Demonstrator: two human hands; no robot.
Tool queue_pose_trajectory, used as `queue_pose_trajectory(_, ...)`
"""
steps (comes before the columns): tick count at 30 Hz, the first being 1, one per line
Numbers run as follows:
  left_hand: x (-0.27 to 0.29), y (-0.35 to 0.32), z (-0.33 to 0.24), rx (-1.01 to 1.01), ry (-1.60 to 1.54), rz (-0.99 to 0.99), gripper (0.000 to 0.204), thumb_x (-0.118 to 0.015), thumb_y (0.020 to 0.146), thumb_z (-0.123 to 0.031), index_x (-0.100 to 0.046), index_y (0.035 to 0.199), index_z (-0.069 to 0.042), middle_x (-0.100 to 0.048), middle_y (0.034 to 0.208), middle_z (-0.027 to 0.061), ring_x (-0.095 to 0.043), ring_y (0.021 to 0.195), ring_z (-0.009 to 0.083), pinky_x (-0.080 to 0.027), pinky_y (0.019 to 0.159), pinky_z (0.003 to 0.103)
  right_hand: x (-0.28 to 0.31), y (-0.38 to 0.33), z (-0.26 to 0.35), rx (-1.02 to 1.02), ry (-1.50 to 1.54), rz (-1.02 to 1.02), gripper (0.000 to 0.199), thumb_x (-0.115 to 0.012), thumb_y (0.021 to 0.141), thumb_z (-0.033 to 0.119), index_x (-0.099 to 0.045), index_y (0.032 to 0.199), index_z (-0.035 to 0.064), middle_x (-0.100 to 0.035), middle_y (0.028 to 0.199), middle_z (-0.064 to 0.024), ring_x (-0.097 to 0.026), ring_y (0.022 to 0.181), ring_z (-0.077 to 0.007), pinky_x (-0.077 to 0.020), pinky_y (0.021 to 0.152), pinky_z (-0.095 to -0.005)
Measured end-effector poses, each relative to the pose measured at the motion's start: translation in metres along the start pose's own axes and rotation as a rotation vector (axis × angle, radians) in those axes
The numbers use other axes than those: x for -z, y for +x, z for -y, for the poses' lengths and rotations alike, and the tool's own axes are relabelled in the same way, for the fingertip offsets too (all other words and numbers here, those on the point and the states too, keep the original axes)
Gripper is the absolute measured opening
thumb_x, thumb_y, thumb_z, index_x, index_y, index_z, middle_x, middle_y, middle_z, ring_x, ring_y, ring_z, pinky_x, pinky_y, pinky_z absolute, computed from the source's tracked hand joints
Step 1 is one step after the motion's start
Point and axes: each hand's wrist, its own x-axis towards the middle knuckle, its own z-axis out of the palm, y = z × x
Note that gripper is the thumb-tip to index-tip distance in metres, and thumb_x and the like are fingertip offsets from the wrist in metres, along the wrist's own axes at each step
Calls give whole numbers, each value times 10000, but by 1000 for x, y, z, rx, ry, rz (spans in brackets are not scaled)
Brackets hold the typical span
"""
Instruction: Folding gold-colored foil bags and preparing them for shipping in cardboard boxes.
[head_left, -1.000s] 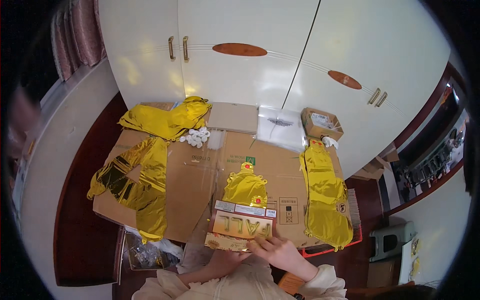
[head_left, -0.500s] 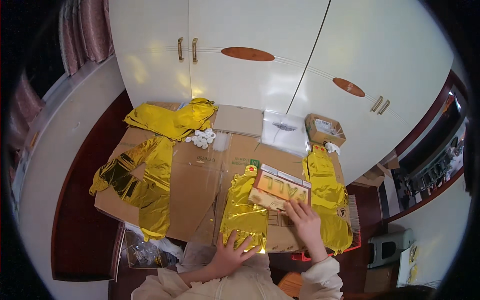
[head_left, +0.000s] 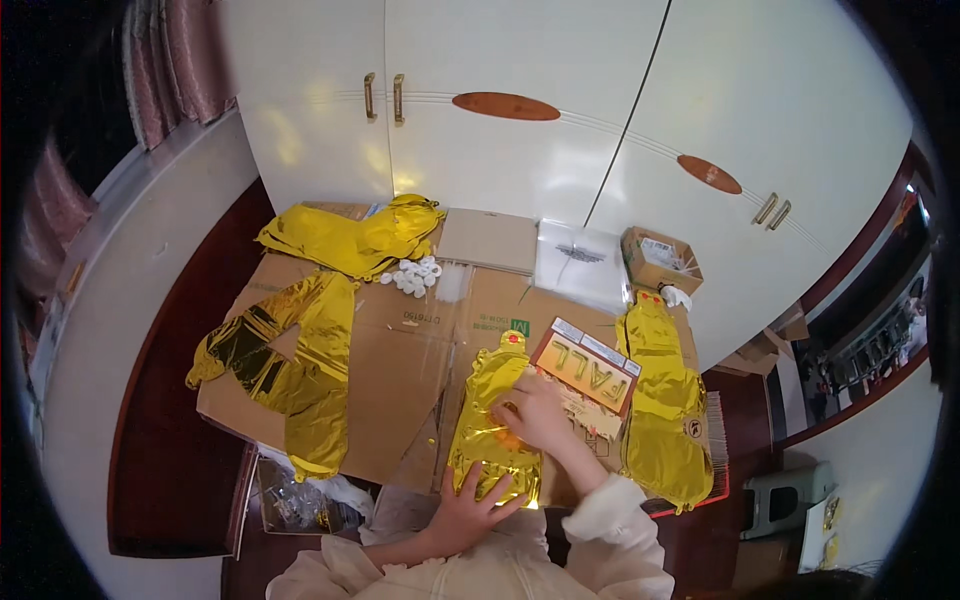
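Observation:
A flat gold foil balloon (head_left: 487,385) lies lengthwise before me on a cardboard sheet (head_left: 400,375). My left hand (head_left: 468,512) rests on its near end, fingers spread and stretched out. Over its middle, my right hand (head_left: 540,410) has its fingers bent together; what lies between the fingertips, if anything, is hidden. Just right of that hand is a printed card pack (head_left: 588,368) with large letters on an orange panel, tilted and partly covered by my wrist. Farther right lies another gold foil balloon (head_left: 662,400).
On the left spreads a gold foil balloon with a triangular hole (head_left: 318,370). More gold foil (head_left: 340,240) is heaped behind it, beside several small white rolls (head_left: 412,278). Grey board (head_left: 488,240), a clear plastic sleeve (head_left: 575,265) and a small open box (head_left: 660,258) line the cabinet.
My right hand has left the card pack and moved left onto the middle balloon. The pack now sits slightly farther right. My left hand stays on the balloon's near end.

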Motion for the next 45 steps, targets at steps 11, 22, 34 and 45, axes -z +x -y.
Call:
queue_pose_trajectory(11, -3, 1, 0, -2, 2, -41, 483, -559, 852, -394, -508, 1332, -387, -514, 1332, 27, -458, 1195, 420, -368, 882, 702, -54, 59, -11, -310, 82, 341, 241, -732, 784, 382, -753, 848, 151, -706, 791, -37, -657, 820, -237, -447, 742, -435)
queue_pose_trajectory(22, -7, 1, 0, 4, 24, -76, 452, -578, 836, -422, -534, 1284, -390, -503, 1313, 15, -455, 1200, 407, -369, 872, 693, -75, 40, -2, -237, 82, 105, 147, -713, 802, 324, -685, 795, 179, -598, 858, -3, -534, 965, -244, -301, 789, -452)
queue_pose_trajectory(34, -8, 0, 0, 17, 19, -99, 478, -576, 827, -416, -539, 1303, -397, -506, 1314, 23, -427, 1222, 406, -369, 876, 686, -47, 27, 21, 33, -118, -83, 164, -680, 833, 289, -671, 930, 158, -586, 922, -5, -538, 953, -213, -338, 797, -421)
queue_pose_trajectory(45, -7, 1, -3, 30, 23, -63, 468, -550, 835, -410, -561, 1304, -399, -528, 1305, -17, -451, 1220, 377, -347, 889, 686, -37, -33, 30, 272, -26, 262, 484, -569, 928, 255, -528, 1353, 27, -488, 1439, -127, -448, 1343, -263, -327, 1118, -428)
